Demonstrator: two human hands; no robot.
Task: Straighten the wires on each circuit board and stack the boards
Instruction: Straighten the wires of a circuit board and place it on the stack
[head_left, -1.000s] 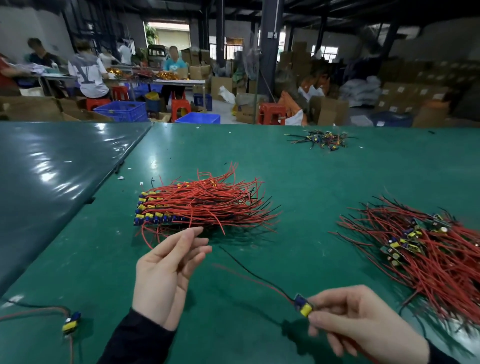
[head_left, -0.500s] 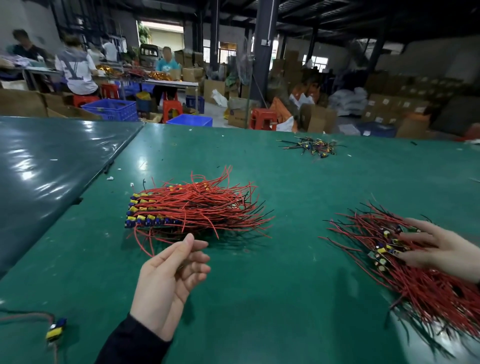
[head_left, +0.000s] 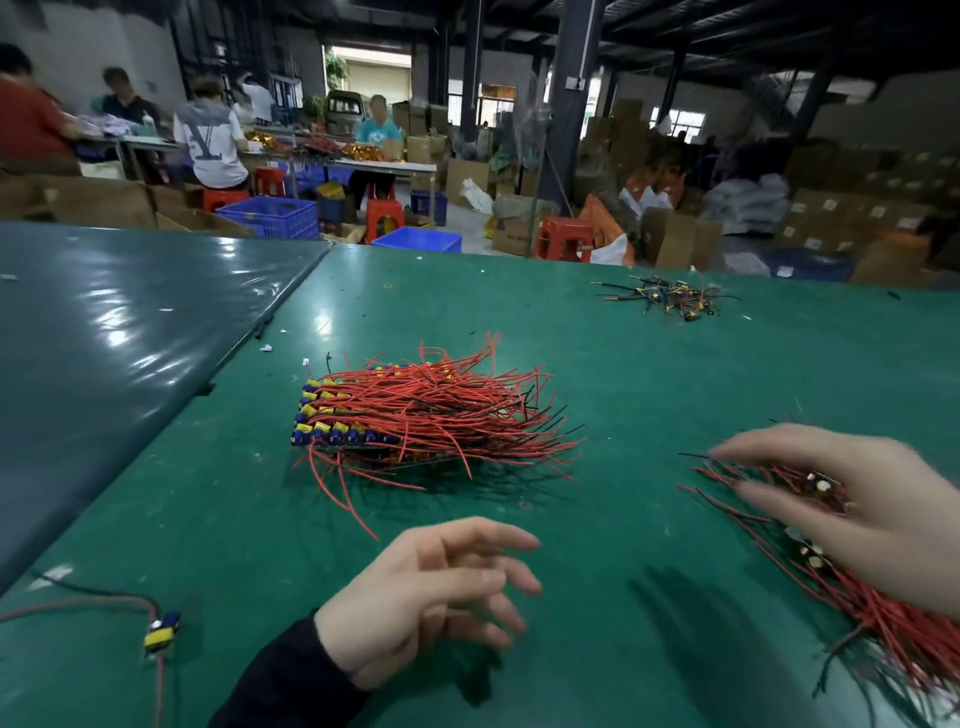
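Observation:
A neat stack of small circuit boards (head_left: 332, 415) with blue and yellow parts lies mid-table, its red and black wires (head_left: 457, 410) fanned to the right. A loose tangled pile of boards with red wires (head_left: 883, 618) lies at the right. My right hand (head_left: 862, 509) rests on top of that pile with fingers spread, blurred; I cannot tell whether it grips a board. My left hand (head_left: 431, 592) hovers over the green table (head_left: 649, 374) below the stack, fingers apart, holding nothing.
A single board with a yellow and blue part (head_left: 161, 631) and long wires lies at the near left edge. A small heap of dark short-wired parts (head_left: 670, 299) sits at the far right. A darker table (head_left: 104, 332) adjoins on the left. People work at benches behind.
One second ago my right hand held a single board by its wires near me. It then moved right to the loose pile and now lies on it. My left hand stayed open and turned palm down.

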